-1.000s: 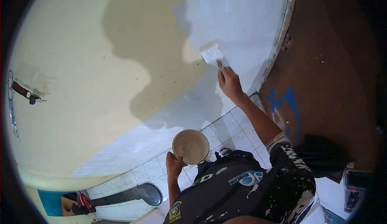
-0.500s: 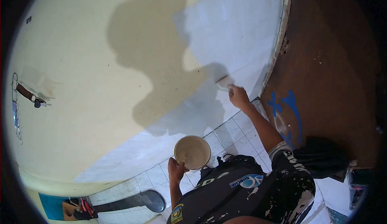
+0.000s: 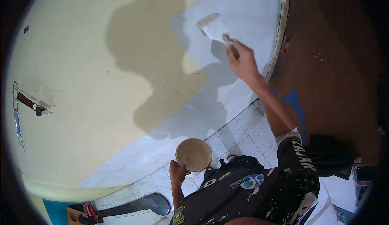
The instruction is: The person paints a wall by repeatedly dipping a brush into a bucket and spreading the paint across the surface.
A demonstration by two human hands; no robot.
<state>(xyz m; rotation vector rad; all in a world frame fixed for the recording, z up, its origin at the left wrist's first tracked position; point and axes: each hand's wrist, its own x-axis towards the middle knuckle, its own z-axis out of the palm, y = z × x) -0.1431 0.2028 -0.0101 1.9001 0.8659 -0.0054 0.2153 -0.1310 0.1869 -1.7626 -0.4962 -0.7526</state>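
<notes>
A wide paintbrush (image 3: 214,28) with pale bristles is gripped in my right hand (image 3: 243,61), up in front of the wall. Whether its bristles touch the wall is hard to tell. The wall is cream (image 3: 81,95) on the left and bluish white (image 3: 251,18) on the right and along the bottom. My left hand (image 3: 178,172) holds a round bucket (image 3: 194,155) by its near rim, low in front of my body. A thumb shows inside the rim, and the other fingers are hidden.
A brown surface with blue marks (image 3: 298,103) stands at the right. Hooks (image 3: 17,115) with a hanging strap are on the wall at far left. White floor tiles (image 3: 249,119) lie below, with a dark long object (image 3: 142,204) and dark cloth (image 3: 330,156).
My right hand has moved up the wall with the brush, which now appears larger and farther from the floor. My left hand and the bucket have hardly moved. The view has shifted slightly.
</notes>
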